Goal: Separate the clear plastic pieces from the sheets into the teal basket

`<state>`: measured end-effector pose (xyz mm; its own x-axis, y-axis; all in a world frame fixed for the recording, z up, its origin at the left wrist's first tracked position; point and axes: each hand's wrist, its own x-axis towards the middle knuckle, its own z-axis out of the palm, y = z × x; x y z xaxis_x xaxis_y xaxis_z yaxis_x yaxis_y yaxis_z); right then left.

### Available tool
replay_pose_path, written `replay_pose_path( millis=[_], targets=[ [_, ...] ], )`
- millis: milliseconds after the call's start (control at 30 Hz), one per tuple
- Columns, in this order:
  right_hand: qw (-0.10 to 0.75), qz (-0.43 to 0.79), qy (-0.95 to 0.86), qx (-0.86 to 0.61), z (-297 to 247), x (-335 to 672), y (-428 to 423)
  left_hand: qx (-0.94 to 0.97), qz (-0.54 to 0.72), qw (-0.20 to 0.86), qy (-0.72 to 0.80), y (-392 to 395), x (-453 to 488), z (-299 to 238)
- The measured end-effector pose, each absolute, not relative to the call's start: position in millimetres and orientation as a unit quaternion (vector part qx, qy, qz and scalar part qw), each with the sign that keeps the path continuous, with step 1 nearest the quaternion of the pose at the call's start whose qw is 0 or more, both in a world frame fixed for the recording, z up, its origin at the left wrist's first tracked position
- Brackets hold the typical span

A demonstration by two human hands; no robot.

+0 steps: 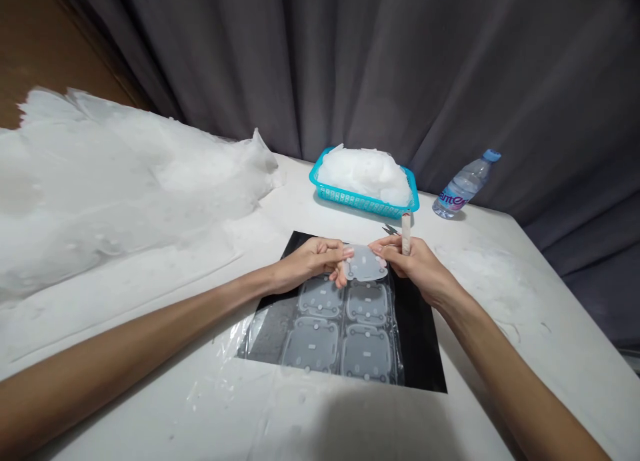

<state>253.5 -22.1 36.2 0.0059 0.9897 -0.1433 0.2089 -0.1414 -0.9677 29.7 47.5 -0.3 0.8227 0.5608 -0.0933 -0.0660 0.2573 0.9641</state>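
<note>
A small translucent plastic sheet (366,264) with rounded corners and small marks is held up between both hands. My left hand (320,260) pinches its left edge between thumb and fingers. On the opposite side, my right hand (403,258) grips the upper right corner. A pale, stick-like thing (406,233) stands upright at the right hand; I cannot tell what it is. Dark pointed tips (390,230) show beside it. Below the hands, several similar plastic pieces (367,351) lie in rows under clear film on a black sheet (423,348).
A turquoise basket (360,205) heaped with white, film-like material stands at the back. Right of it is a water bottle (461,186) with a blue cap. A large pile of white sheets (125,181) covers the table's left side. Grey curtains (350,61) hang behind.
</note>
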Motion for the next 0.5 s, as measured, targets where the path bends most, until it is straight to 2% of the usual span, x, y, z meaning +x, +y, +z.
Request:
replay_pose_path(
  millis=[500],
  targets=[
    [0.39, 0.549, -0.43, -0.601, 33.4, 248.0, -23.2, 0.548, 0.148, 0.793, 0.221, 51.3, 29.9, 5.7]
  ],
)
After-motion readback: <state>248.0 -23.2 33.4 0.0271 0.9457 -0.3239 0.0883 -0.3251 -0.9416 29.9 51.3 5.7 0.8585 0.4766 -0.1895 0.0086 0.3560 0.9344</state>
